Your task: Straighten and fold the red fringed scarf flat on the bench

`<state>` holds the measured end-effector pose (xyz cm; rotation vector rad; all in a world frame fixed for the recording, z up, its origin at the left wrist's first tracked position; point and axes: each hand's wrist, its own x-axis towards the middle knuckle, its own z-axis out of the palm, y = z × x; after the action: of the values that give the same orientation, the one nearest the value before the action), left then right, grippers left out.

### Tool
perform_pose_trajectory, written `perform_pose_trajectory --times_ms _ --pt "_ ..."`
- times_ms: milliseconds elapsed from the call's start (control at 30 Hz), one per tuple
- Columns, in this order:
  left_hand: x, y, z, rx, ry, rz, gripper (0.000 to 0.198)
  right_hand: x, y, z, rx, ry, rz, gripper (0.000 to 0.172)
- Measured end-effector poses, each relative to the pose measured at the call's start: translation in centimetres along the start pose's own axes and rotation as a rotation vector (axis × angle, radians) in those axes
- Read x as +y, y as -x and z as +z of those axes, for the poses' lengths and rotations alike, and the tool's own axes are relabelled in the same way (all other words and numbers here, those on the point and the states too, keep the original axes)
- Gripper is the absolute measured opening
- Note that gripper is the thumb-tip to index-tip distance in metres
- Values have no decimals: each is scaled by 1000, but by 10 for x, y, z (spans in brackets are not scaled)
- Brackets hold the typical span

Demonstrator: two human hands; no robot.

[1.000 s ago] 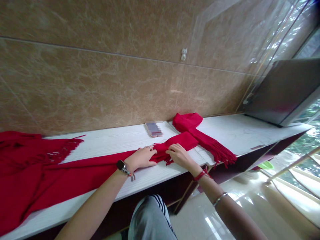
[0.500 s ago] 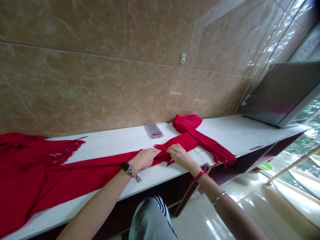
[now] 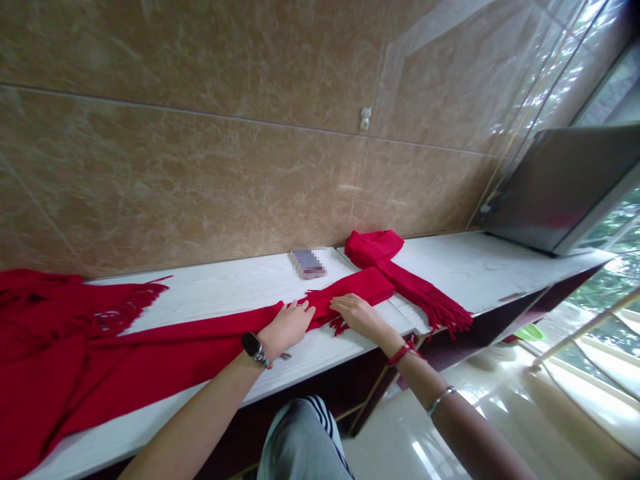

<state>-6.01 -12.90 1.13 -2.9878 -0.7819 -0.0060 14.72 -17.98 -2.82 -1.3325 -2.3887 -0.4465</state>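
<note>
A long red scarf [image 3: 180,357] runs along the white bench, its right end folded back over itself with fringe showing under the fold. My left hand [image 3: 290,327] rests on the scarf with the fingers apart, just left of the fringe. On the folded part lies my right hand [image 3: 356,313], fingers stretched out flat and pressing the cloth. A short gap separates the two hands. A second red scarf [image 3: 377,248], looped with its fringed end hanging over the front edge, sits behind and right of the fold.
A phone [image 3: 308,264] lies near the wall behind my hands. More bunched red fabric [image 3: 40,293] with fringe covers the left end of the white bench [image 3: 225,270]. A grey box-like appliance [image 3: 565,187] stands at the far right. My knee [image 3: 300,433] is below the bench edge.
My left hand has opened from a pinch on the cloth, its fingers now spread over it. My right hand has flattened and shifted slightly down onto the fold.
</note>
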Motion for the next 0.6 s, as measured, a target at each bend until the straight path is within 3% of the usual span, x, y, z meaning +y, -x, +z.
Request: perform_pose_trajectory --times_ms 200,433,600 --pt "-1 0 4 8 49 176 56 -4 0 -8 15 49 93 27" --pt "-2 -2 3 115 -23 2 39 0 2 -6 35 73 145 25" --pt "9 -2 0 151 -111 34 19 1 2 -6 41 70 211 19"
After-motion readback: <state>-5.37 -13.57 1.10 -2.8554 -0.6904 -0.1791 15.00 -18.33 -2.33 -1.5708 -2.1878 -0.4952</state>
